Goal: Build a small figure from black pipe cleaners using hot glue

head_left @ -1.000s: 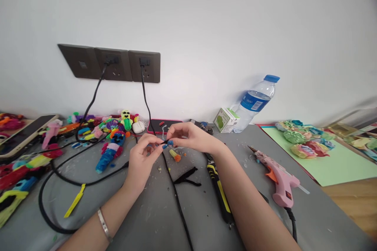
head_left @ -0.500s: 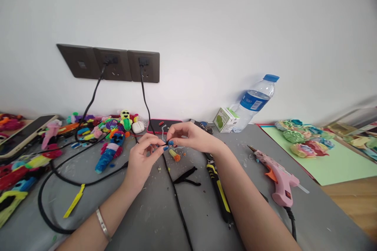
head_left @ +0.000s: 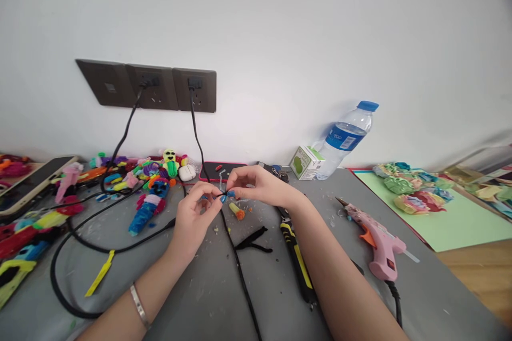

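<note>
Both my hands meet above the middle of the grey table (head_left: pixel 224 298). My left hand (head_left: pixel 193 218) and my right hand (head_left: pixel 260 185) each pinch one end of a small black and blue pipe-cleaner piece (head_left: pixel 226 194) held between their fingertips. Just below it on the table lie a small yellow and orange piece (head_left: pixel 237 211) and a bent black pipe cleaner (head_left: pixel 253 240). A silver bracelet (head_left: pixel 138 305) circles my left wrist.
A pink glue gun (head_left: pixel 378 242) lies right of my right arm, yellow-handled pliers (head_left: pixel 298 261) under it. Black cables (head_left: pixel 120 144) run from the wall sockets (head_left: pixel 154 88) across the table. Colourful pipe-cleaner figures (head_left: pixel 150 205) crowd the left. A water bottle (head_left: pixel 346 138), small carton (head_left: pixel 306 162) and paper flowers (head_left: pixel 416 192) stand right.
My fingers have shifted slightly on the small piece; both hands stay in the same place. The view has hardly moved.
</note>
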Motion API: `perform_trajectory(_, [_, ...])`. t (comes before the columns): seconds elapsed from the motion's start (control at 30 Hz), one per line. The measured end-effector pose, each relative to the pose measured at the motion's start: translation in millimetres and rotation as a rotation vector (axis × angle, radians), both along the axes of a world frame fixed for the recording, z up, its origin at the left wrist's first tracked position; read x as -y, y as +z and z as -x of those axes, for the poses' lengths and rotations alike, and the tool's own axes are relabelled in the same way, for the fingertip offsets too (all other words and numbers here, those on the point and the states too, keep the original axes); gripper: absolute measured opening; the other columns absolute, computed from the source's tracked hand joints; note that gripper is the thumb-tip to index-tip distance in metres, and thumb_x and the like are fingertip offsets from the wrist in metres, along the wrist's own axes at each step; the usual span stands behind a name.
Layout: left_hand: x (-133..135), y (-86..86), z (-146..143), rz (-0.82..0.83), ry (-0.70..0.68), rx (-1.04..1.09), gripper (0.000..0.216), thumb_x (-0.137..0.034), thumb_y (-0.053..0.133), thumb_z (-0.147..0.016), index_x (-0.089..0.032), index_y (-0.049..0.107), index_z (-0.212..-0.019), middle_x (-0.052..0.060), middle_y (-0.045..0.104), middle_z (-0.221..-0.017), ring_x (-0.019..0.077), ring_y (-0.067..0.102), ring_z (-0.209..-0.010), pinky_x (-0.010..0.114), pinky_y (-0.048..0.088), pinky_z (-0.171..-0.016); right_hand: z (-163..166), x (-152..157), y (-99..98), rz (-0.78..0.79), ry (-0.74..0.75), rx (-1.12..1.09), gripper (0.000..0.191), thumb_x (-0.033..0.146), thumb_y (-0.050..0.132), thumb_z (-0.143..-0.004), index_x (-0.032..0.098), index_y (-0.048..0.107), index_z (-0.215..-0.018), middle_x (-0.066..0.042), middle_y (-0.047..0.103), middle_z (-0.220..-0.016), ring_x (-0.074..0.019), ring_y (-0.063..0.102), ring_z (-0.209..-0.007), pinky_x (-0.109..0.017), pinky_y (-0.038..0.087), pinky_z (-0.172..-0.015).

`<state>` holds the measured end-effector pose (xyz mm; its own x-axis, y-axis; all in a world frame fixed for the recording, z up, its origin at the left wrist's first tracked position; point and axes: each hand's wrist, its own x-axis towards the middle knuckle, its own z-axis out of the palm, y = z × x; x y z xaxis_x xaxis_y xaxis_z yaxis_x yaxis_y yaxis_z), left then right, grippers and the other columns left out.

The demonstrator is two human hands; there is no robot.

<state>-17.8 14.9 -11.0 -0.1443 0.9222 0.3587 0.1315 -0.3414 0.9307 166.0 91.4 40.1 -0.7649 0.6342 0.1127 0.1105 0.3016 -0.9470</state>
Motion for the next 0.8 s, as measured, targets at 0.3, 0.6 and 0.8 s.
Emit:
perform_trajectory(0.3, [2.2,3.0,0.6,0.029,-0.012,-0.069,0.004,-0.023,0.065,-0.081,-0.02,0.067,-0.079,0.003,0.061,-0.085,0.0156,0.055,-0.075,0.024,0.041,-0.059,-12.8,0.5,8.7,0.076,0.025,0.262,0.012,0.028,0.062,-0.086,0.017,0.067,-0.085,0.0,0.065,-0.074,-0.0125,0.057,-0.067,-0.023,0.045,-0.062])
perform_trajectory(0.6, [1.2,1.4,-0.6,0.075,0.027,-0.045,0.007,-0.026,0.066,-0.08,-0.019,0.067,-0.081,0.003,0.062,-0.085,0.0156,0.056,-0.074,0.022,0.043,-0.058,-3.3,21.7,23.4,0.024,0.155,0.911,0.009,0.018,0.072,-0.067,0.022,0.072,-0.074,0.004,0.061,-0.062,-0.012,0.051,-0.054,-0.025,0.034,-0.049])
perform_trajectory(0.8, [1.6,2.2,-0.6,0.096,0.044,-0.045,0.008,-0.027,0.066,-0.079,-0.02,0.067,-0.082,0.002,0.062,-0.082,0.0158,0.057,-0.074,0.021,0.045,-0.058,15.6,36.7,30.1,-0.033,0.121,1.074,0.014,0.022,0.079,-0.064,0.022,0.068,-0.072,0.001,0.07,-0.074,-0.0172,0.061,-0.065,-0.025,0.036,-0.05])
